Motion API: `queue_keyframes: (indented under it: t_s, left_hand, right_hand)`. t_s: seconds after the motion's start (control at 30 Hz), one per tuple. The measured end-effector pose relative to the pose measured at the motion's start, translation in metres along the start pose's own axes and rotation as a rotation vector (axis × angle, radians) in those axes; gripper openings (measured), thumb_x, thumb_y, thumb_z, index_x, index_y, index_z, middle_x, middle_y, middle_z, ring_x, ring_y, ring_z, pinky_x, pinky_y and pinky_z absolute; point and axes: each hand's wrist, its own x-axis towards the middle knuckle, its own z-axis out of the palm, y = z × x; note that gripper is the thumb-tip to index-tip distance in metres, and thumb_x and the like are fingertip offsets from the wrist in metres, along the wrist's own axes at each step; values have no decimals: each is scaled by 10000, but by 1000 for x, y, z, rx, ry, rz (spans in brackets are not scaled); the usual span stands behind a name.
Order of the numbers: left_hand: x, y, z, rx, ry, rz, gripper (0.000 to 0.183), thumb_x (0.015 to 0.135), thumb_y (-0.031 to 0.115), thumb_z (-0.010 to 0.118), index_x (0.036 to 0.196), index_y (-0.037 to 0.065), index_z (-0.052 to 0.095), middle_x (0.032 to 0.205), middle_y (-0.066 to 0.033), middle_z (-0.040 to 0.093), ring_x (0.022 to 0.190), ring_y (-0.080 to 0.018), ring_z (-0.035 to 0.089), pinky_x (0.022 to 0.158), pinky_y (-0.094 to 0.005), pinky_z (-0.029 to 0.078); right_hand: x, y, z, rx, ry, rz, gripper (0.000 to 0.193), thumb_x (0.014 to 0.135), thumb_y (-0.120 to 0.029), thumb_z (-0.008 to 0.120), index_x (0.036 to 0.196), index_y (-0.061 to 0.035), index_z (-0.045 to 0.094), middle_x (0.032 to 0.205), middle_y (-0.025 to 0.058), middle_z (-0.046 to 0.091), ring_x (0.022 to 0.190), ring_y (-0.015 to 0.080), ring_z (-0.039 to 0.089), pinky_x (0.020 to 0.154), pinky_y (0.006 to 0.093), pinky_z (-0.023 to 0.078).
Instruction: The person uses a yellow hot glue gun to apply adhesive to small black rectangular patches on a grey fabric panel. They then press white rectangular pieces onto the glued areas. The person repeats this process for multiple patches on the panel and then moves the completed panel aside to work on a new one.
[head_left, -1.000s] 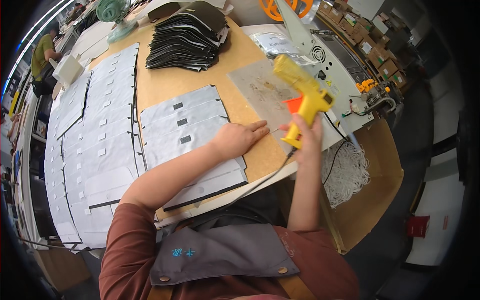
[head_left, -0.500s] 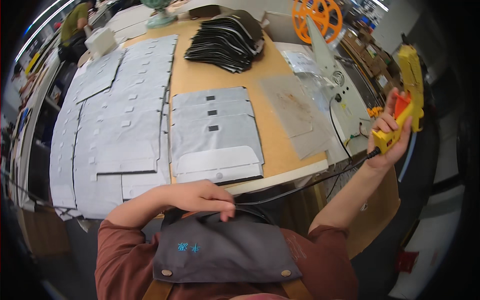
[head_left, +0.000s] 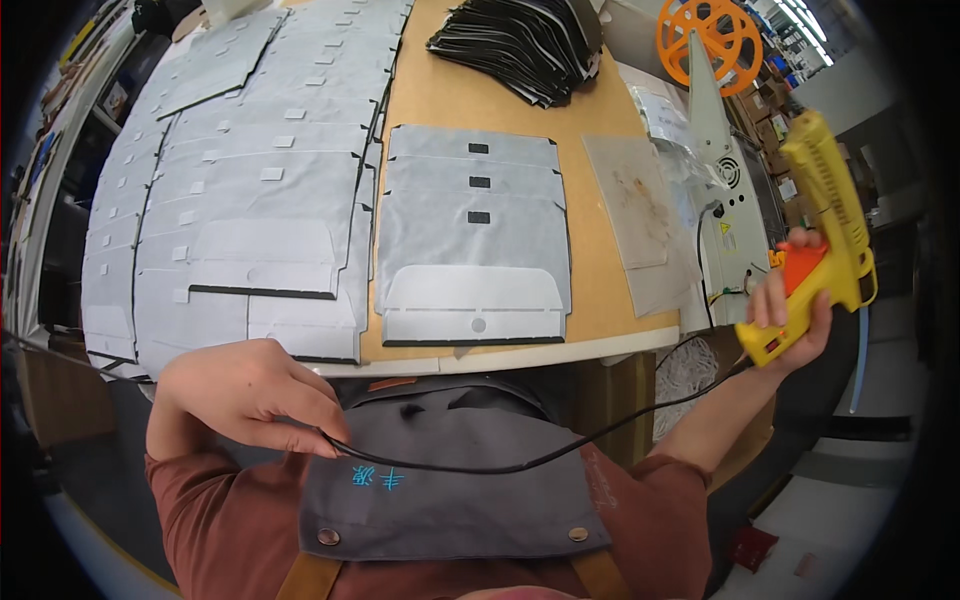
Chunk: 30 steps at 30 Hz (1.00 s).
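Observation:
My right hand (head_left: 795, 352) is closed around the handle of a yellow hot glue gun (head_left: 838, 195) with a red trigger, raised at the right beyond the table's edge. A thin pale-blue stick (head_left: 860, 365) hangs down behind the gun. From the handle's end a black cord (head_left: 500, 468) sags across my apron to my left hand (head_left: 255, 395). The thumb and fingers of that hand pinch the cord near the front edge of the table. Ahead lies an overlapping stack of grey fabric panels (head_left: 430, 240) with small black patches and a white strip at the near end.
More grey panels with white tabs (head_left: 240, 225) cover the left of the table (head_left: 610, 325). A pile of black pieces (head_left: 510, 50) sits at the back. At right are a stained sheet (head_left: 630, 200) and a pale machine (head_left: 735, 220) carrying an orange reel (head_left: 705, 45).
My left hand has moved left and now pinches the cord, which is drawn across my apron. My right hand has lowered slightly with the glue gun. The view has shifted toward the table's near edge.

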Motion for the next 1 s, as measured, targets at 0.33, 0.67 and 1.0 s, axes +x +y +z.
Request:
queue_keyframes:
  t_s: [0.33,0.67,1.0]
  left_hand:
    - [61,-92,-46,-68,34,17,172,913,185,702,1029,59,714,974,-74,714,783,-273,685,653,-339,535]
    - [99,-162,-11,988,533,52,338,791,182,778,1103,93,684,1320,-43,636,504,-107,513,435,-258,434]
    - [100,-164,-14,823,624,5,477,768,176,811,1180,0,648,1323,-178,614,554,-120,584,475,-251,481]
  right_hand:
    - [-8,119,44,-278,-28,596,614,823,-150,659,1365,35,436,1206,199,600,1152,331,589,1025,470,443]
    - [-19,148,55,-277,-17,839,510,899,-38,612,1374,30,442,1224,184,601,1196,258,558,1043,376,427]
    - [-14,150,61,-254,4,876,586,896,4,553,1446,33,355,1270,205,572,1220,297,554,1072,417,412]
